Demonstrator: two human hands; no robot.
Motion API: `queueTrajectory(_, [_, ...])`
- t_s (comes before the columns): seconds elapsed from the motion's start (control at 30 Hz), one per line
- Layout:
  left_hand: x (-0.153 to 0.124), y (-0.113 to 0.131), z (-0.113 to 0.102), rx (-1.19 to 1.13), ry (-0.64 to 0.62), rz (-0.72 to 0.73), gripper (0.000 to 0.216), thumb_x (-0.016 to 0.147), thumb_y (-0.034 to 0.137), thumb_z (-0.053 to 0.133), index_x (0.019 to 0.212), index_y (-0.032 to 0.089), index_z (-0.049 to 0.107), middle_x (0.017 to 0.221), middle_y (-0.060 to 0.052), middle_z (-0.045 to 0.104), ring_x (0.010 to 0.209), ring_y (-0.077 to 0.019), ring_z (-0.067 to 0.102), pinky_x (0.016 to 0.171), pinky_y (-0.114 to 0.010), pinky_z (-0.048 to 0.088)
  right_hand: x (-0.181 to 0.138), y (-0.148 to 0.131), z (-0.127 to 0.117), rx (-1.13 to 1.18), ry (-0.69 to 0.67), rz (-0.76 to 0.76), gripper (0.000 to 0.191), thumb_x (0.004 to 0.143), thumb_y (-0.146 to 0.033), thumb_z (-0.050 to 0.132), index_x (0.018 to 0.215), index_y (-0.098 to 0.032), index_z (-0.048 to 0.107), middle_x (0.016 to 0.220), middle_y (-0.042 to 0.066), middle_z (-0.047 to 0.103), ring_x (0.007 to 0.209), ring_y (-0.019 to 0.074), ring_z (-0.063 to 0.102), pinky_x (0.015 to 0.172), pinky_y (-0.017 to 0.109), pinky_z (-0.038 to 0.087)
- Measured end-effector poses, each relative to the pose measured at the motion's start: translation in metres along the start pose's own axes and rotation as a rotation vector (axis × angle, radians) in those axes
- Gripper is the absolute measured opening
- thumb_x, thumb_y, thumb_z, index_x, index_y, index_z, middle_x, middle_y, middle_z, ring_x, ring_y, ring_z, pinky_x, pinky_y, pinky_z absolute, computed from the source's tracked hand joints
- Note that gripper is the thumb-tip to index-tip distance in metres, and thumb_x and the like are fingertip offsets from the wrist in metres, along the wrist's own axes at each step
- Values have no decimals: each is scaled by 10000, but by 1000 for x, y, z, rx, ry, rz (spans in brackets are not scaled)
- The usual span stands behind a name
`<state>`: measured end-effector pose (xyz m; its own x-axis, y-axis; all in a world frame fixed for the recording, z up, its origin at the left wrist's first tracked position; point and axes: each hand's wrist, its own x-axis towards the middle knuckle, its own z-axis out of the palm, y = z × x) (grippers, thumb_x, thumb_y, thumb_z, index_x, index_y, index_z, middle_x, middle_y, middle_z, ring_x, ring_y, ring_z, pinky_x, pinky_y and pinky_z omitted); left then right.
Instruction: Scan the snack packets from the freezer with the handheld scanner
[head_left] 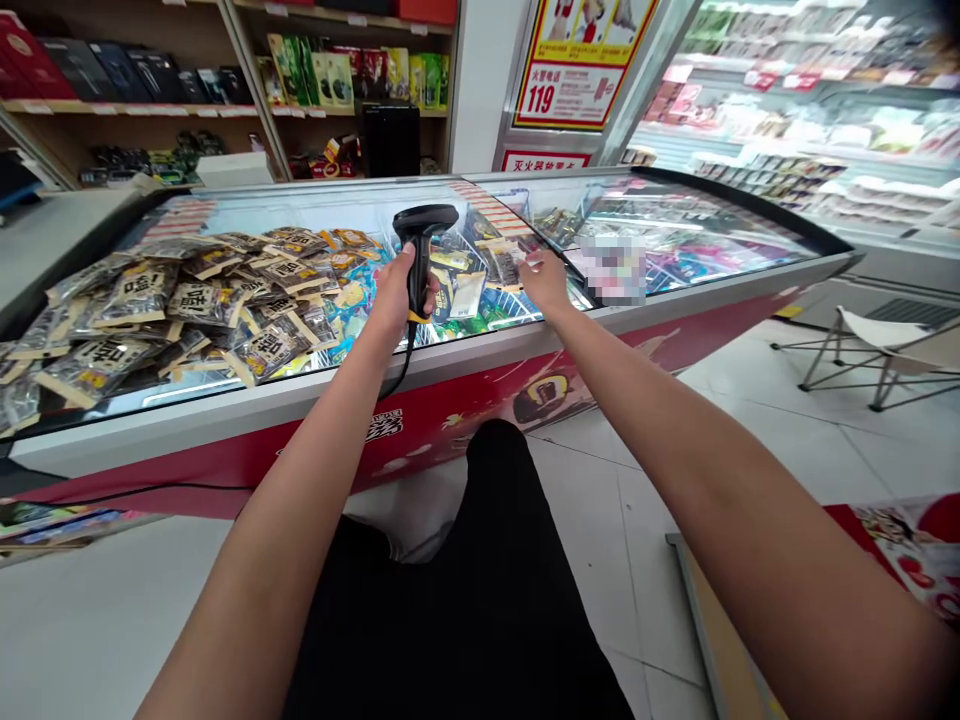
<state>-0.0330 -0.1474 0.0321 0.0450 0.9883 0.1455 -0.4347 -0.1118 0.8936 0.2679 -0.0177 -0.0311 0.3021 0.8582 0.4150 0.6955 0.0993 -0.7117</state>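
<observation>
My left hand (393, 292) is wrapped around the handle of a black barcode scanner (425, 218), held upright above the freezer's glass top with its cord hanging down. My right hand (546, 282) is closed, thumb and fingers pinching the edge of a small snack packet (501, 262) with a tan border. That packet is just right of the scanner, over the glass. To the left of the scanner lies a big heap of similar snack packets (202, 300), clear with tan edges and dark lettering. A white card (468, 295) shows below and right of the scanner.
A red and grey chest freezer (480, 390) spans the view, with frozen goods under its glass. Shelves (172, 108) of boxes and bags stand behind. At right are a folding chair (892, 345) and a lit display cooler (780, 120). A blurred patch (613, 270) lies right of my right hand.
</observation>
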Motion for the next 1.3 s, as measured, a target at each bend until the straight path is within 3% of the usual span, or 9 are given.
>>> queueTrajectory(0.1, [-4, 6, -5, -4, 30, 16, 590, 1075, 819, 669, 1106, 232, 712, 607, 59, 598, 387, -110, 519, 443, -257, 362, -4, -4, 2, -5, 69, -22, 370, 1063, -536, 690, 1241, -212, 690, 1336, 205, 682, 1366, 415, 652, 1263, 705, 495])
queueTrajectory(0.3, [-13, 14, -14, -36, 66, 55, 602, 1046, 831, 693, 1071, 229, 712, 623, 51, 622, 378, -110, 516, 426, -261, 355, -27, -31, 1, -54, 40, -23, 346, 1067, -387, 649, 1366, -212, 652, 1457, 237, 644, 1405, 426, 608, 1248, 701, 484])
queueTrajectory(0.5, [-43, 38, -56, -31, 107, 131, 584, 1030, 808, 727, 1028, 225, 702, 664, 15, 663, 397, -110, 516, 425, -278, 384, -60, -82, 7, -156, 110, -307, 476, 1029, -408, 626, 1460, -212, 678, 1513, 253, 644, 1479, 512, 549, 1204, 778, 472])
queueTrajectory(0.57, [-56, 51, -75, -15, 131, 170, 580, 1021, 801, 736, 1038, 222, 710, 669, 11, 667, 396, -110, 512, 422, -282, 384, -75, -110, 20, -123, 12, -523, 427, 1053, -420, 599, 1413, -231, 726, 1469, 234, 690, 1448, 498, 589, 1212, 750, 485])
queueTrajectory(0.67, [-76, 73, -106, 15, 164, 238, 580, 990, 798, 755, 1026, 220, 713, 657, 20, 656, 386, -103, 485, 414, -279, 372, -108, -159, 54, -7, -268, -837, 367, 1105, -424, 546, 1335, -255, 778, 1316, 190, 787, 1313, 449, 690, 1214, 691, 523])
queueTrajectory(0.8, [-97, 98, -145, 25, 253, 290, 588, 961, 806, 768, 997, 224, 702, 649, 33, 634, 380, -88, 442, 414, -276, 359, -165, -220, 100, 123, -470, -882, 358, 1142, -520, 585, 1316, -281, 788, 1251, 169, 818, 1205, 433, 735, 1110, 636, 605])
queueTrajectory(0.9, [-108, 107, -167, 34, 322, 293, 596, 964, 824, 755, 998, 232, 694, 646, 46, 618, 378, -84, 430, 420, -269, 370, -199, -246, 116, 95, -496, -964, 410, 1090, -603, 721, 1307, -269, 815, 1269, 186, 779, 1226, 441, 719, 1072, 618, 627])
queueTrajectory(1.1, [-117, 102, -180, 93, 311, 229, 651, 940, 872, 734, 877, 231, 637, 628, 22, 612, 373, -92, 414, 402, -278, 303, -210, -252, 120, -31, -497, -1103, 499, 982, -611, 891, 1382, -314, 849, 1449, 202, 734, 1341, 509, 637, 1089, 695, 602])
queueTrajectory(1.3, [-119, 93, -186, 89, 250, 217, 642, 900, 841, 796, 884, 218, 641, 653, 1, 663, 367, -92, 451, 400, -269, 310, -189, -242, 114, 70, -595, -1091, 254, 1055, -366, 784, 1266, -235, 840, 1367, 186, 801, 1343, 460, 664, 1151, 652, 572])
